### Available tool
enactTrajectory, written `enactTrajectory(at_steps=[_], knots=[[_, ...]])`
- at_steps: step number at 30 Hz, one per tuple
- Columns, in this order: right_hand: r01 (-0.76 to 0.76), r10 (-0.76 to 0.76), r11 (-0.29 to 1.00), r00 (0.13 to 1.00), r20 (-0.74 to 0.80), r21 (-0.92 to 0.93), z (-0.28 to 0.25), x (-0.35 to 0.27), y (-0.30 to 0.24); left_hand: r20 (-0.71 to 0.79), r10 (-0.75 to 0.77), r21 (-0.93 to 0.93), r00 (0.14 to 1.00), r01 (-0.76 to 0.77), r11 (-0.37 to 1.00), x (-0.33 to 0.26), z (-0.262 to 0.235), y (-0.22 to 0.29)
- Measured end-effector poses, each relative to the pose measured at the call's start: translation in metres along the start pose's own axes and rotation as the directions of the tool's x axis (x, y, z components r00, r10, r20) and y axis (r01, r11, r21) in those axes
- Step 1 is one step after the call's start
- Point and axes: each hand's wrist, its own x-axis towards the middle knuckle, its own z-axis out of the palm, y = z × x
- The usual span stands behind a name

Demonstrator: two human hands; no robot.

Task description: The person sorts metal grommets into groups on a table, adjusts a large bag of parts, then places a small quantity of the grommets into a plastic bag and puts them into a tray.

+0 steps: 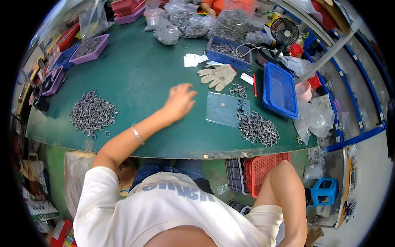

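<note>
My left hand hovers over or rests on the green table near its middle; I cannot tell whether it touches. Its fingers are slightly bent and apart, with nothing visible in them. My right arm is bent at the elbow, and its hand lies outside the picture. To the right of my left hand lies a flat clear plastic bag. A pile of grey metal rings sits against the bag's lower right corner. Another ring pile is at the left. A few rings lie above the bag.
Near the bag are a work glove, a red pen and stacked blue baskets. Behind stand a blue bin of rings, filled bags and a black fan. A purple tray sits far left.
</note>
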Motion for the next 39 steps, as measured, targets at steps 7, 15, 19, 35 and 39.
enactTrajectory(at_steps=[7, 15, 19, 35, 39], knots=[[-0.001, -0.003, 0.999, 0.997, -0.082, -0.049, -0.001, -0.012, -0.010, 0.331, 0.321, 0.012, 0.887, -0.344, 0.939, 0.071, 0.099, 0.054], [0.045, -0.052, 0.998, 0.987, -0.155, -0.050, -0.021, -0.033, -0.012, 0.470, 0.425, -0.166, 0.773, -0.395, 0.903, 0.095, 0.148, 0.070], [0.075, -0.080, 0.997, 0.976, -0.201, -0.029, -0.036, -0.043, -0.008, 0.411, 0.557, -0.237, 0.721, -0.506, 0.829, 0.101, 0.153, 0.069], [0.227, -0.181, 0.970, 0.919, -0.351, 0.092, -0.116, -0.061, 0.044, 0.112, 0.735, -0.170, 0.669, -0.715, 0.678, 0.205, 0.087, 0.000], [0.265, -0.199, 0.954, 0.907, -0.372, 0.137, -0.131, -0.058, 0.059, -0.235, 0.409, -0.150, 0.882, -0.449, 0.881, 0.242, 0.076, -0.048]])
